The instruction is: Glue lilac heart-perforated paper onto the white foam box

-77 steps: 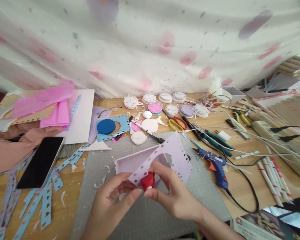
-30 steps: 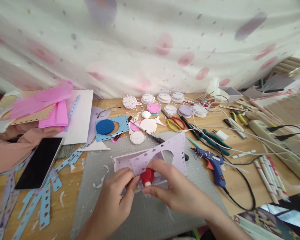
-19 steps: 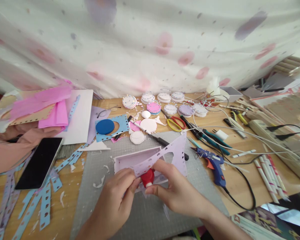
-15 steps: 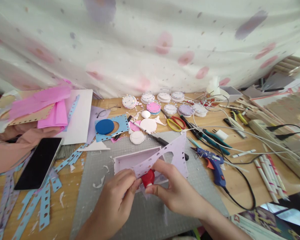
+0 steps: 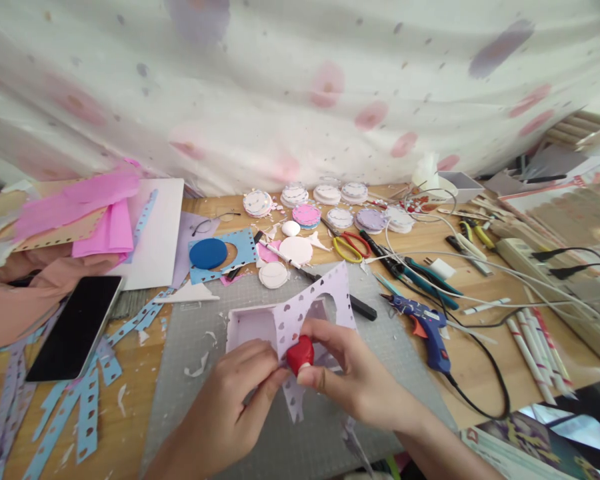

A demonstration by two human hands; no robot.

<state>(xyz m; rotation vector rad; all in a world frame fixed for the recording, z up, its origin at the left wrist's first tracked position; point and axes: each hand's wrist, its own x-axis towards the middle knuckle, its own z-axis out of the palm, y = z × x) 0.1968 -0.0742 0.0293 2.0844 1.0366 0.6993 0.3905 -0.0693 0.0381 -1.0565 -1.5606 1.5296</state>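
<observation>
My right hand [image 5: 357, 377] is closed round a small red craft punch [image 5: 300, 352], with the thumb on its near side. The punch sits at the edge of a lilac sheet [image 5: 291, 317]. Heart-shaped holes run along that sheet, and a large round opening is cut from it. With fingers pinched, my left hand [image 5: 240, 390] grips the sheet's left edge beside the punch. Behind both hands a shallow pale lilac box [image 5: 253, 325] rests on the grey cutting mat [image 5: 190, 407], partly hidden by the sheet. A black-handled tool [image 5: 363, 308] lies just beyond the sheet.
Decorated round discs [image 5: 340, 217] stand at the back. A blue glue gun [image 5: 425, 323], scissors [image 5: 347, 248] and pliers [image 5: 433, 280] lie to the right, with cables across them. To the left are a phone [image 5: 77, 327] and punched blue strips [image 5: 87, 413].
The lilac sheet has turned, so its punched edge now stands steeper and its right part sits further left. The red punch has shifted slightly right and up. Both hands keep hold.
</observation>
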